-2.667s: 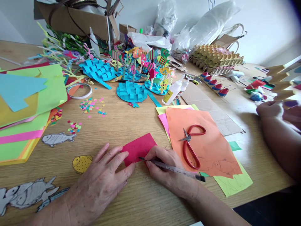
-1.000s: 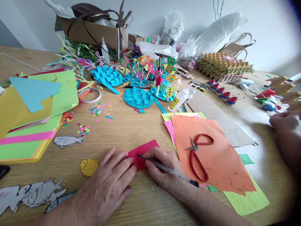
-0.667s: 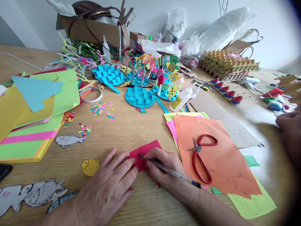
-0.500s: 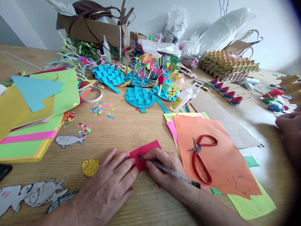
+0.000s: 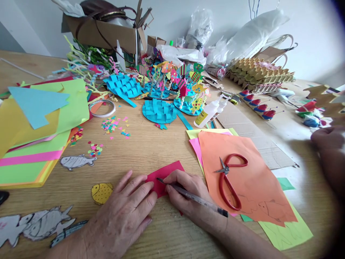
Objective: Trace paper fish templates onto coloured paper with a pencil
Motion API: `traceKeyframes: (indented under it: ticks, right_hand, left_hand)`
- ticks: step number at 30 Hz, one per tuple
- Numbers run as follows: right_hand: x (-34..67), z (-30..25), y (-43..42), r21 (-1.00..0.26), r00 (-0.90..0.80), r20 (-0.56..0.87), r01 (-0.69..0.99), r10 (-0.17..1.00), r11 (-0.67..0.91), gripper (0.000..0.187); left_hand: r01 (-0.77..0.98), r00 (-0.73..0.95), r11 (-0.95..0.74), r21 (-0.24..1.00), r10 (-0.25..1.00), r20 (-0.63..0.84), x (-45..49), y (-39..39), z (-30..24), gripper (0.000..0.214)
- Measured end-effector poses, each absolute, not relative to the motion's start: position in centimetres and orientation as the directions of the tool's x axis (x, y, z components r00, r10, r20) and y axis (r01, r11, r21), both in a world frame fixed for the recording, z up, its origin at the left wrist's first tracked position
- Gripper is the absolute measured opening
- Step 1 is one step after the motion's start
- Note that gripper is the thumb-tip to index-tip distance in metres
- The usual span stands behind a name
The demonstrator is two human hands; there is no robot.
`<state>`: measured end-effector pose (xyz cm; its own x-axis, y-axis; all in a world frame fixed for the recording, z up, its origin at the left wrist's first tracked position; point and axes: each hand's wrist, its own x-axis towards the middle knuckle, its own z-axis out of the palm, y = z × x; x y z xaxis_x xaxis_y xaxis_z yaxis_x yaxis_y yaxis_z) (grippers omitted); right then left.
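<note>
A small red paper piece (image 5: 172,169) lies on the wooden table in front of me. My left hand (image 5: 132,205) is flat with fingers spread, its fingertips pressing the paper's left edge. In my right hand (image 5: 185,190) is a black-tipped clear pen (image 5: 196,198), its point touching the red paper. A yellow paper fish (image 5: 101,193) with dots lies just left of my left hand. To the right, red-handled scissors (image 5: 229,180) rest slightly apart on an orange sheet (image 5: 250,158) with a pencilled fish outline.
Grey paper fish (image 5: 40,223) lie at lower left, below stacked coloured sheets (image 5: 32,144). Confetti dots (image 5: 95,148), woven blue paper discs (image 5: 159,110) and glue bottles (image 5: 206,114) stand farther back. Another person's hand (image 5: 327,138) is at the right, near egg-carton pieces (image 5: 323,97).
The whole view has shifted slightly, so things appear a little farther left. Both hands keep nearly the same pose on the red paper. The other person's hand has moved slightly.
</note>
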<state>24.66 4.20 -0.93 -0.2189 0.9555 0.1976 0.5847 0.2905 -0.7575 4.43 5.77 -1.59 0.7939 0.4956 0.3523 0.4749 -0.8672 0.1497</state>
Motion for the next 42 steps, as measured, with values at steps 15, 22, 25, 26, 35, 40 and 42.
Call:
traceKeyframes:
  ticks: [15, 22, 25, 26, 35, 40, 42]
  right_hand:
    - [24.61, -0.85, 4.3, -0.758, -0.201, 0.173, 0.598, 0.964, 0.26, 0.011]
    - [24.6, -0.72, 4.25, -0.761, -0.202, 0.148, 0.602, 0.968, 0.242, 0.011]
    - [24.62, -0.79, 4.26, -0.769, -0.191, 0.14, 0.597, 0.972, 0.228, 0.011]
    - [24.63, -0.83, 4.28, -0.77, -0.189, 0.142, 0.596, 0.972, 0.229, 0.011]
    - [24.62, -0.76, 4.25, -0.752, -0.194, 0.162, 0.611, 0.967, 0.249, 0.012]
    - [24.69, -0.66, 4.23, -0.757, -0.194, 0.151, 0.608, 0.969, 0.239, 0.012]
    - [24.71, -0.74, 4.28, -0.764, -0.189, 0.147, 0.601, 0.971, 0.233, 0.011]
  left_hand:
    - [0.481, 0.791, -0.864, 0.149, 0.501, 0.352, 4.43, 5.72, -1.6, 0.023]
    - [0.479, 0.796, -0.863, 0.163, 0.505, 0.335, 4.33, 5.61, -1.61, 0.024]
    - [0.478, 0.795, -0.864, 0.157, 0.502, 0.34, 4.4, 5.64, -1.6, 0.024]
    - [0.48, 0.794, -0.863, 0.155, 0.503, 0.342, 4.42, 5.65, -1.59, 0.024]
    - [0.488, 0.791, -0.858, 0.16, 0.512, 0.335, 4.44, 5.82, -1.53, 0.025]
    - [0.482, 0.793, -0.86, 0.169, 0.51, 0.333, 4.39, 5.76, -1.54, 0.024]
    - [0.484, 0.794, -0.858, 0.172, 0.514, 0.325, 4.34, 5.68, -1.56, 0.024]
